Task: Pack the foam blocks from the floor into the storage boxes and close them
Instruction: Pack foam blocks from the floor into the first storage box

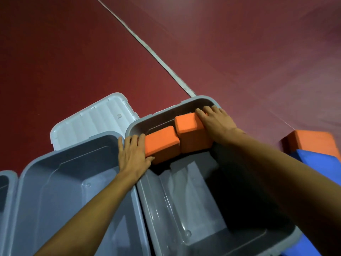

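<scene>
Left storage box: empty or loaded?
Empty where visible: left storage box shows only bare grey floor; the left arm hides part.

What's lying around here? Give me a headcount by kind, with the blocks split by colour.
Orange blocks: 3
Blue blocks: 1 at least, partly hidden
Grey boxes: 3, one cut off at the left edge
Lid: 1
Total: 8 at least
</scene>
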`<state>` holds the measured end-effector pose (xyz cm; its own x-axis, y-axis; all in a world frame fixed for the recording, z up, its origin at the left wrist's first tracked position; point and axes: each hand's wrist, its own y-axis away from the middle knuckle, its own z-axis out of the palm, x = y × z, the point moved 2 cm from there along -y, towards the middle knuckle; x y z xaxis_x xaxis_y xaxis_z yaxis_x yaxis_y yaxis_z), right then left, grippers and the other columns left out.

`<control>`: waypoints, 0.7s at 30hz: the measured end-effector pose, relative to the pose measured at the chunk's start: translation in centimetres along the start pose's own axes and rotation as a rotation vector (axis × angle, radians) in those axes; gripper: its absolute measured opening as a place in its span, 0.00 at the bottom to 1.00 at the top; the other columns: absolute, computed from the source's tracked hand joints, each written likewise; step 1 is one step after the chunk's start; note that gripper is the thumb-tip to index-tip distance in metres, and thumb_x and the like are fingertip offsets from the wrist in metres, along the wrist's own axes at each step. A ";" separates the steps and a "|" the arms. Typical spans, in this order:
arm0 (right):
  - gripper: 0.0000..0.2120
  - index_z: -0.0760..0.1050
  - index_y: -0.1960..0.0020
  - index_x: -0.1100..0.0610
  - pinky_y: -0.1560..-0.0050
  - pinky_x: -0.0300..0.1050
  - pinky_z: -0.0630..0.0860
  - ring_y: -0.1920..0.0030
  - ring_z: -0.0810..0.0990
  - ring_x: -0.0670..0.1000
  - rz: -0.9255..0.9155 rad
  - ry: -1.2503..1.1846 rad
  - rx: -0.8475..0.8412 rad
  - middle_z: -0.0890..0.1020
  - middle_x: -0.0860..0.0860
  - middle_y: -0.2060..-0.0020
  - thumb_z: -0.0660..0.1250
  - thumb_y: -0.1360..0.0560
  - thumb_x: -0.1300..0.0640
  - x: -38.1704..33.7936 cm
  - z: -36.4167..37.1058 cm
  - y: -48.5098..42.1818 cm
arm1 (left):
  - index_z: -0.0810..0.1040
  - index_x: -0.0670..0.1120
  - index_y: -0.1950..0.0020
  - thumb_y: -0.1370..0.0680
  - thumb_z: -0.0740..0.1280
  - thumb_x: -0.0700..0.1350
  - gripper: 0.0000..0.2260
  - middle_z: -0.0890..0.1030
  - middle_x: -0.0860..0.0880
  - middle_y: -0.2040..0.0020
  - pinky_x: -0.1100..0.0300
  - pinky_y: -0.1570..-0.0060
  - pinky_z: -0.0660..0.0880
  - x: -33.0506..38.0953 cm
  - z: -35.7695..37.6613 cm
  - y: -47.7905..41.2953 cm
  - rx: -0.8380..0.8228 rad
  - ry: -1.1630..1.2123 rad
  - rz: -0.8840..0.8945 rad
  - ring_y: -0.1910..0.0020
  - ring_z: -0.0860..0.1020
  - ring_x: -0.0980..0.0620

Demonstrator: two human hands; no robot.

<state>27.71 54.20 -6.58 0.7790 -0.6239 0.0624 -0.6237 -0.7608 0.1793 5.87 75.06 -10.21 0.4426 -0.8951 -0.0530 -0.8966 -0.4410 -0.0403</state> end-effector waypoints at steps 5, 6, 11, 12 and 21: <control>0.26 0.61 0.26 0.58 0.33 0.59 0.70 0.34 0.70 0.65 0.020 -0.004 0.057 0.70 0.60 0.31 0.62 0.22 0.62 -0.4 -0.1 -3.5 | 0.66 0.48 0.27 0.29 0.69 0.68 0.38 0.75 0.47 0.35 0.39 0.23 0.50 -0.8 0.3 -1.9 0.016 -0.045 -0.022 0.32 0.69 0.43; 0.25 0.61 0.25 0.58 0.33 0.59 0.70 0.33 0.69 0.65 0.006 0.006 0.048 0.68 0.60 0.30 0.62 0.22 0.62 -0.3 -0.2 -4.0 | 0.65 0.48 0.26 0.28 0.68 0.68 0.37 0.75 0.47 0.34 0.39 0.23 0.51 -0.7 0.5 -2.1 0.023 -0.045 -0.028 0.32 0.69 0.43; 0.27 0.57 0.25 0.56 0.34 0.63 0.70 0.33 0.68 0.67 -0.123 0.086 -0.031 0.66 0.57 0.30 0.61 0.23 0.62 0.0 0.4 -5.9 | 0.64 0.48 0.26 0.28 0.71 0.64 0.37 0.74 0.47 0.33 0.39 0.24 0.50 -0.9 1.4 -2.0 0.006 -0.019 -0.048 0.31 0.67 0.42; 0.28 0.56 0.25 0.55 0.35 0.64 0.70 0.34 0.68 0.67 -0.129 0.071 -0.066 0.65 0.57 0.31 0.61 0.23 0.62 0.0 0.7 -5.6 | 0.64 0.49 0.25 0.28 0.71 0.63 0.37 0.74 0.48 0.32 0.39 0.24 0.50 -0.8 1.6 -2.0 -0.013 -0.022 -0.030 0.31 0.67 0.42; 0.48 0.48 0.20 0.57 0.30 0.57 0.68 0.32 0.66 0.64 -0.057 0.124 -0.069 0.61 0.60 0.28 0.74 0.30 0.52 0.1 3.6 -3.1 | 0.65 0.48 0.26 0.28 0.70 0.66 0.36 0.74 0.48 0.33 0.42 0.23 0.52 -0.2 2.1 -2.6 -0.031 -0.074 0.036 0.33 0.70 0.45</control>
<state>29.52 55.87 -10.72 0.8175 -0.5502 0.1704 -0.5759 -0.7773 0.2531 8.10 76.53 -12.18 0.4087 -0.9037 -0.1277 -0.9114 -0.4114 -0.0062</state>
